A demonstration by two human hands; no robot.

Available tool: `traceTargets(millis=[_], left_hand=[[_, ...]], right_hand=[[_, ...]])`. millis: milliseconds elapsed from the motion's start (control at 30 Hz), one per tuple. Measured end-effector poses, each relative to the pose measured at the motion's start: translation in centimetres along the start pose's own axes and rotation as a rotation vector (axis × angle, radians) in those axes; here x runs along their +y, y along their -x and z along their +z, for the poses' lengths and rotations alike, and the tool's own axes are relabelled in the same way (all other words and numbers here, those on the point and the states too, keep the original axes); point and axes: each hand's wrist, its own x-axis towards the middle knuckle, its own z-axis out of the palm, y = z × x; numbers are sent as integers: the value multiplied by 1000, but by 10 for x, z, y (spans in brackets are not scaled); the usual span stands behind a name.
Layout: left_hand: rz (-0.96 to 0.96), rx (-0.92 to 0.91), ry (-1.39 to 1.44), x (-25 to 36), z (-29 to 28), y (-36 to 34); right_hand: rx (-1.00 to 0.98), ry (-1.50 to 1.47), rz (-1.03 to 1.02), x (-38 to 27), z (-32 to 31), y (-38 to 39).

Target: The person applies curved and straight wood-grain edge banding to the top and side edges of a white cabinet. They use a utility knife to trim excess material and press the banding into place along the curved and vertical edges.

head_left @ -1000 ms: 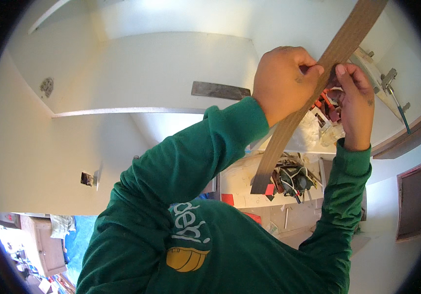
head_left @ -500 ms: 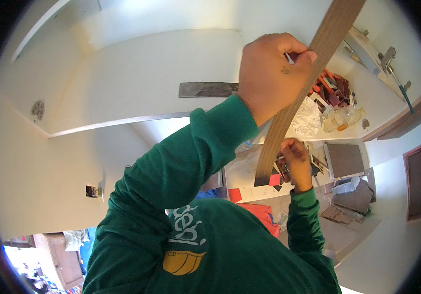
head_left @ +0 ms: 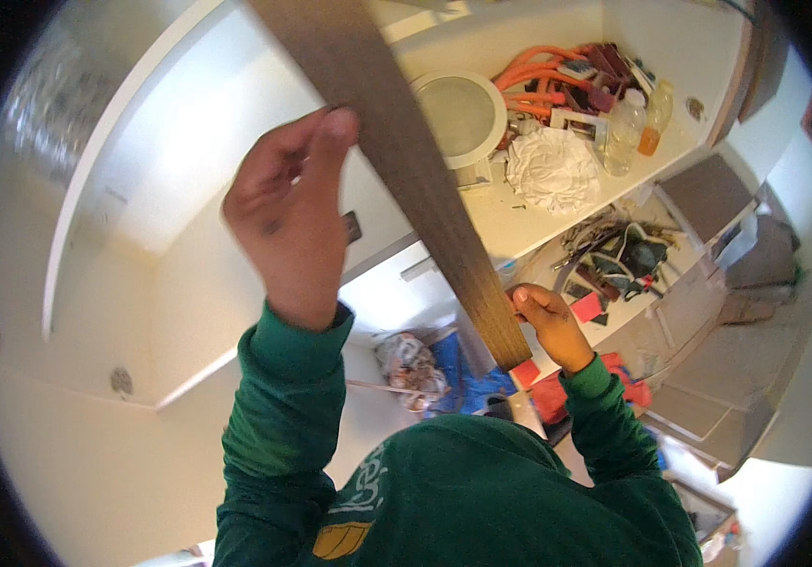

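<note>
A long brown wood-grain strip slants from the top of the view down to the right, ending near my chest. My left hand pinches its left edge high up, thumb against the strip and fingers curled. Close to the lower end, my right hand closes on the opposite edge, its thumb and fingers drawn together. The strip's far end runs out of view. Behind it, just past my left wrist, a short dark piece shows in part.
On the shelf at the upper right lie a round white-rimmed panel, crumpled white cloth, orange hoses and plastic bottles. Below are scattered tools and a pink-red square. White cabinet walls stand at the left.
The view has shifted. My left hand has moved left with the strip, which now leans the other way. My right hand, earlier over the tools beside the strip, now grips its edge.
</note>
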Motion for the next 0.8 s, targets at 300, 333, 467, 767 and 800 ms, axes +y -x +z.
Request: traceTargets(millis=[300,333,467,767,800], left_hand=[[16,2,22,-1,2,-1],[26,-3,18,0,3,0],[36,-35,28,-2,2,-2],[39,-62,11,3,1,-1],[38,-74,7,2,-1,-1]], right_hand=[[-13,31,-242,-52,8,-23],[-19,71,-244,-56,8,-22],[-3,83,-267,-55,14,-19],[43,-16,-215,-20,22,-23],[43,-21,-220,-19,21,-24]])
